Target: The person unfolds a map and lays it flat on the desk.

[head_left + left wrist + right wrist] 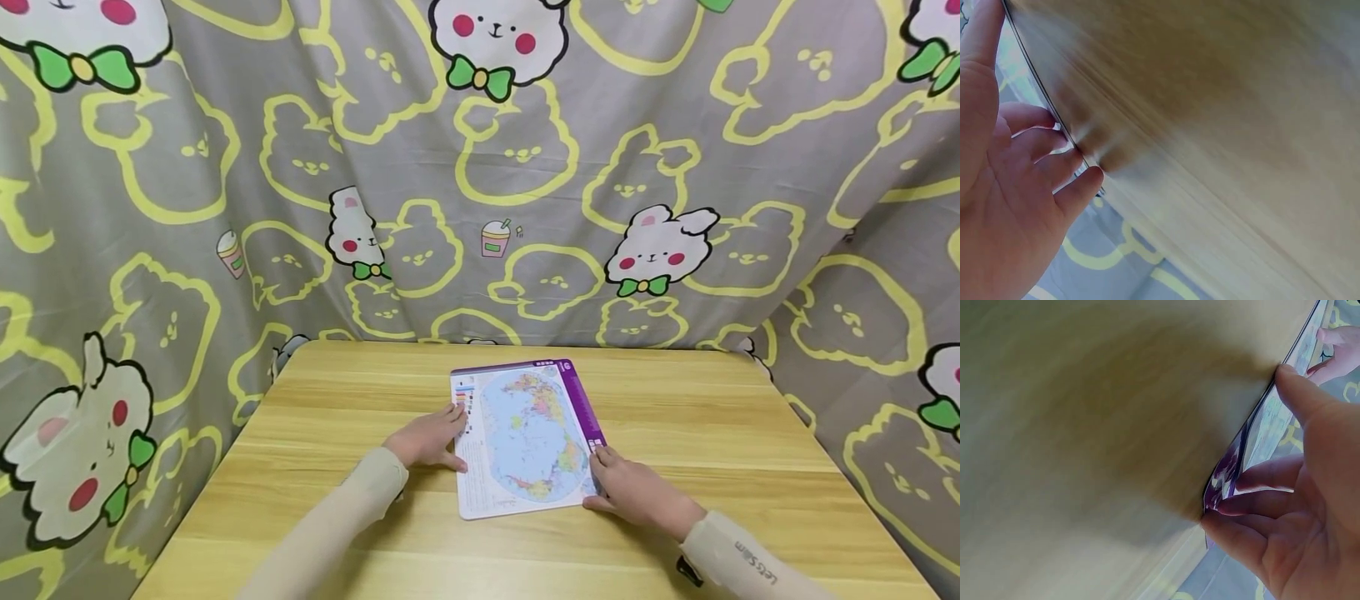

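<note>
A flat rectangular world map [525, 442] with rounded corners lies at a slight slant on the wooden table [315, 467]. A purple band [576, 392] runs down its right side. At the map's left edge is my left hand [431, 437], fingertips over the margin and thumb lower down. My right hand [637, 490] touches the right edge near the lower corner. In the left wrist view, the left fingers [1060, 165] meet the map's thin edge close over the tabletop. The right wrist view has the right thumb [1300, 394] and fingertips spread along the purple edge.
A grey curtain [517, 167] with yellow outlines and white rabbit figures hangs behind the table and along both sides. The table's back edge [375, 342] meets it. Light sleeves [330, 517] cover both forearms.
</note>
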